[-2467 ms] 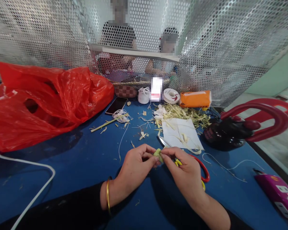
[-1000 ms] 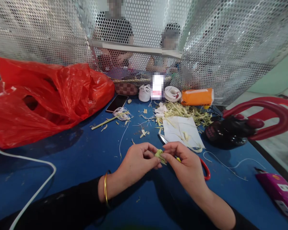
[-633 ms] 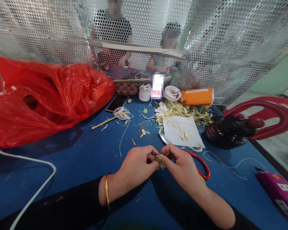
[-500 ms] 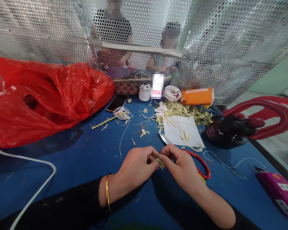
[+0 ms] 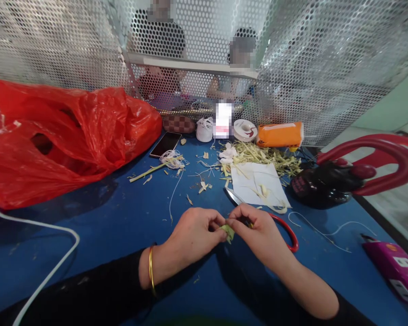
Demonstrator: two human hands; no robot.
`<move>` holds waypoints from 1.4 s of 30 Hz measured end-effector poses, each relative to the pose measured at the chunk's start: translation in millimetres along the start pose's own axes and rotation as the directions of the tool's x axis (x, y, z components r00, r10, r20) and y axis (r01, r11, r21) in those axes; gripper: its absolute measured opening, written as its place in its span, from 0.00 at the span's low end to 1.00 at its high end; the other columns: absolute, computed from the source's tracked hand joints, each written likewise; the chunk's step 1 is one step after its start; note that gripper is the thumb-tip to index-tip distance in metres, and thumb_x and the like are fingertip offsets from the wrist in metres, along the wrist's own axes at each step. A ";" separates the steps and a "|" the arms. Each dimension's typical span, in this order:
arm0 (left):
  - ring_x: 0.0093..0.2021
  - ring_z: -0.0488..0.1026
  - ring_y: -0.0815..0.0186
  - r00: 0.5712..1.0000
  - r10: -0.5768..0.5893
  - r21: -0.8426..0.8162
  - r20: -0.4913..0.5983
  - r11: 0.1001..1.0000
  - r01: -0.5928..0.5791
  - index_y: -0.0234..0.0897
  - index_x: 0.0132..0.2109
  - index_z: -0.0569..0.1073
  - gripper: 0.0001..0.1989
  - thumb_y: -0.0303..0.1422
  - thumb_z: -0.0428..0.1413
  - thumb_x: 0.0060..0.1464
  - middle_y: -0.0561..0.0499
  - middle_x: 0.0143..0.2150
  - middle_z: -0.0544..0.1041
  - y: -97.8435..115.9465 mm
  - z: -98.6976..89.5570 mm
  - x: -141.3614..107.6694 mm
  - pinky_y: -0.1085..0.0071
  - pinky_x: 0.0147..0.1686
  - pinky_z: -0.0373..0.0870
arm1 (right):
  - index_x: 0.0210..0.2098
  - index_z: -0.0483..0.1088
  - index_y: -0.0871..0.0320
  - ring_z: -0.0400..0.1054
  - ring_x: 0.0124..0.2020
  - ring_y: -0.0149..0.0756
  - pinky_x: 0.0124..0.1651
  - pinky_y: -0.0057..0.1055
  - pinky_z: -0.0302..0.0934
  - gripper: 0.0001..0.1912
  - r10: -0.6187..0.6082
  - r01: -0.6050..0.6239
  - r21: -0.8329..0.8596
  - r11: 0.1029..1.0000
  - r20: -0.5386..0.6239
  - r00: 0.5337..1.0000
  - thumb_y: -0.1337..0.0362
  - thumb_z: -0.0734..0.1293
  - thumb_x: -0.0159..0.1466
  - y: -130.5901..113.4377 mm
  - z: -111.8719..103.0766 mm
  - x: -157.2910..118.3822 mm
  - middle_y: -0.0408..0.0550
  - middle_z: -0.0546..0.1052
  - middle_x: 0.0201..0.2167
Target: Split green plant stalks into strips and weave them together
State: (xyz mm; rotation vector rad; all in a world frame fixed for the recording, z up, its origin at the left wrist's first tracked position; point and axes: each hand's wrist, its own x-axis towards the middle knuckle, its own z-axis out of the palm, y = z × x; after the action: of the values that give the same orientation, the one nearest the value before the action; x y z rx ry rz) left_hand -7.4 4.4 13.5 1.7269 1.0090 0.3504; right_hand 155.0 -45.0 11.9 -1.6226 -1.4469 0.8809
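Between my fingertips is a small folded piece of pale green, leaf-like strip (image 5: 228, 232). My left hand (image 5: 197, 235), with a gold bangle at its wrist, is closed in a pinch on it. Pinching its upper edge from the other side is my right hand (image 5: 258, 231); those fingertips partly hide the piece. Scissors with red handles (image 5: 293, 235) lie under and beside my right hand, their blade showing past the knuckles. Just beyond them is a white paper sheet (image 5: 255, 192) with a few pale strips on it.
A heap of dry green strips (image 5: 268, 158) lies behind the paper. A red plastic bag (image 5: 88, 131) fills the left; a dark pot with a red handle (image 5: 321, 183) and a purple power strip (image 5: 397, 267) are right. Two people sit behind the perforated screen (image 5: 204, 40).
The green piece now shows more of its surface between my fingers. My right hand has shifted slightly, with its fingers raised a little. My left hand stays nearly in place.
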 end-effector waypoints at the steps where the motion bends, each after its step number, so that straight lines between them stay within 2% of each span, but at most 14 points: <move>1: 0.31 0.78 0.64 1.000 -0.010 -0.023 0.025 1.000 0.011 0.37 0.34 0.78 0.08 0.30 0.56 0.46 0.50 0.30 0.82 0.1 -0.3 0.1 0.74 0.30 0.68 | 0.22 0.69 0.57 0.62 0.24 0.32 0.28 0.29 0.56 0.08 0.041 -0.042 0.060 0.997 0.024 0.999 0.64 0.65 0.57 0.1 -0.3 0.4 0.40 0.69 0.19; 4: 0.30 0.77 0.65 0.996 -0.040 -0.062 0.074 0.997 0.045 0.36 0.32 0.78 0.07 0.29 0.57 0.44 0.50 0.28 0.82 1.1 -0.5 0.7 0.75 0.27 0.67 | 0.21 0.68 0.58 0.60 0.22 0.30 0.28 0.29 0.55 0.09 0.148 -0.162 0.226 0.960 0.077 0.986 0.62 0.65 0.56 -0.2 0.0 1.5 0.39 0.67 0.17; 6: 0.28 0.77 0.65 0.996 -0.045 -0.059 0.081 0.997 0.050 0.36 0.31 0.77 0.06 0.29 0.57 0.43 0.51 0.27 0.81 1.4 -0.1 1.1 0.76 0.26 0.66 | 0.20 0.67 0.58 0.58 0.21 0.30 0.27 0.28 0.54 0.10 0.168 -0.182 0.280 0.943 0.072 0.983 0.62 0.66 0.55 -0.7 0.9 2.0 0.39 0.66 0.17; 10: 0.28 0.77 0.66 0.989 -0.059 -0.162 0.138 0.983 0.081 0.35 0.30 0.76 0.05 0.28 0.57 0.42 0.51 0.26 0.81 1.1 0.4 2.2 0.75 0.27 0.67 | 0.22 0.68 0.58 0.59 0.22 0.30 0.26 0.27 0.55 0.10 0.116 -0.119 0.263 0.958 0.026 0.993 0.60 0.66 0.56 -2.0 3.3 1.2 0.40 0.67 0.19; 14: 0.26 0.77 0.66 0.964 -0.105 -0.357 0.243 0.915 0.189 0.35 0.29 0.74 0.04 0.28 0.60 0.41 0.52 0.23 0.79 2.6 -0.8 4.1 0.72 0.29 0.70 | 0.23 0.68 0.58 0.59 0.22 0.30 0.26 0.27 0.55 0.10 0.075 -0.066 0.229 0.971 -0.031 0.997 0.59 0.66 0.58 -3.0 5.2 -1.0 0.39 0.67 0.19; 16: 0.24 0.76 0.68 0.958 -0.120 -0.414 0.261 0.883 0.223 0.34 0.28 0.74 0.04 0.28 0.61 0.39 0.53 0.21 0.78 4.3 -1.3 4.7 0.73 0.29 0.70 | 0.24 0.67 0.58 0.58 0.22 0.29 0.26 0.26 0.55 0.11 0.076 -0.064 0.235 0.970 -0.043 0.996 0.59 0.66 0.58 -3.4 5.4 -1.0 0.39 0.67 0.20; 23: 0.22 0.74 0.70 0.972 -0.138 -0.463 0.189 0.861 0.212 0.34 0.29 0.75 0.04 0.27 0.60 0.41 0.53 0.21 0.78 6.0 0.3 5.5 0.73 0.29 0.71 | 0.24 0.69 0.58 0.61 0.24 0.31 0.27 0.27 0.57 0.10 0.078 -0.085 0.216 0.973 0.040 0.996 0.58 0.67 0.57 -4.9 0.0 2.8 0.41 0.70 0.21; 30: 0.24 0.73 0.71 0.971 -0.059 -0.394 0.232 0.907 0.149 0.34 0.29 0.79 0.04 0.27 0.59 0.43 0.54 0.23 0.78 7.0 -4.2 3.0 0.73 0.32 0.70 | 0.22 0.67 0.57 0.58 0.22 0.30 0.27 0.27 0.56 0.11 0.089 -0.069 0.267 0.961 -0.062 0.994 0.59 0.67 0.57 -2.2 3.0 -0.1 0.39 0.67 0.19; 33: 0.24 0.73 0.71 0.968 -0.057 -0.388 0.243 0.909 0.151 0.34 0.28 0.79 0.04 0.27 0.59 0.43 0.54 0.22 0.77 6.7 -2.4 2.3 0.74 0.31 0.70 | 0.22 0.67 0.57 0.57 0.22 0.29 0.25 0.26 0.54 0.11 0.105 -0.081 0.276 0.958 -0.071 0.992 0.59 0.67 0.57 -2.2 6.6 -1.3 0.39 0.66 0.19; 36: 0.23 0.73 0.70 0.965 -0.088 -0.450 0.245 0.872 0.194 0.33 0.28 0.77 0.03 0.28 0.60 0.42 0.54 0.21 0.77 4.1 1.9 3.2 0.73 0.31 0.70 | 0.23 0.67 0.58 0.55 0.21 0.28 0.24 0.26 0.52 0.11 0.129 -0.111 0.304 0.946 -0.041 0.991 0.59 0.67 0.57 -2.9 8.0 -0.8 0.38 0.65 0.19; 39: 0.24 0.74 0.70 0.971 -0.118 -0.501 0.209 0.840 0.210 0.33 0.30 0.76 0.05 0.28 0.62 0.41 0.53 0.22 0.78 2.6 2.9 5.0 0.72 0.32 0.71 | 0.25 0.68 0.58 0.57 0.22 0.28 0.25 0.26 0.54 0.11 0.146 -0.129 0.356 0.926 -0.021 0.989 0.58 0.68 0.58 -1.0 6.5 2.2 0.38 0.66 0.20; 42: 0.25 0.74 0.71 0.986 -0.124 -0.513 0.114 0.842 0.165 0.32 0.32 0.76 0.06 0.30 0.62 0.44 0.52 0.24 0.79 4.0 -0.5 6.7 0.73 0.33 0.70 | 0.32 0.71 0.57 0.62 0.27 0.30 0.31 0.27 0.58 0.10 0.135 -0.088 0.418 0.904 -0.086 0.987 0.56 0.69 0.58 3.8 3.4 6.4 0.40 0.70 0.26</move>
State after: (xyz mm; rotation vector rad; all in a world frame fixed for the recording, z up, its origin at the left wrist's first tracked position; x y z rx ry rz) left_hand -1.8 9.5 15.7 1.1545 0.8800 0.4135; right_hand 154.5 -38.5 7.0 -1.4150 -1.0105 1.0613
